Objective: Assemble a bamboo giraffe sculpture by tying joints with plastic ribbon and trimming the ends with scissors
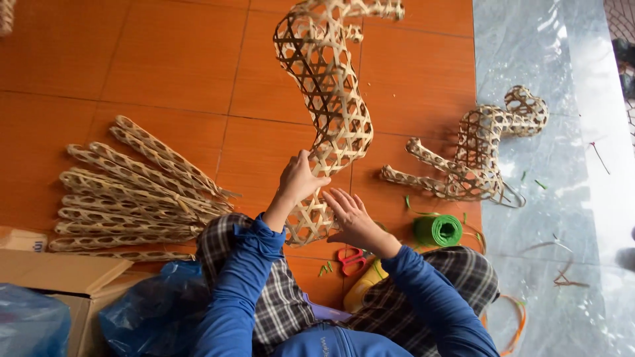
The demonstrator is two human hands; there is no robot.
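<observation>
Head view, looking down on a seated person in blue sleeves and checked trousers. The left hand reaches forward, its grip closed around the lower part of a curved woven bamboo form that stands on the floor between the knees. The right hand lies flat and open against the base of the form, fingers spread. Red-handled scissors and a spool of green cord lie just beside the right forearm. A bundle of woven bamboo strips lies to the left; a finished woven animal figure rests to the right. A cardboard box and blue plastic bags sit at lower left. Orange floor tiles meet a grey marble strip.
</observation>
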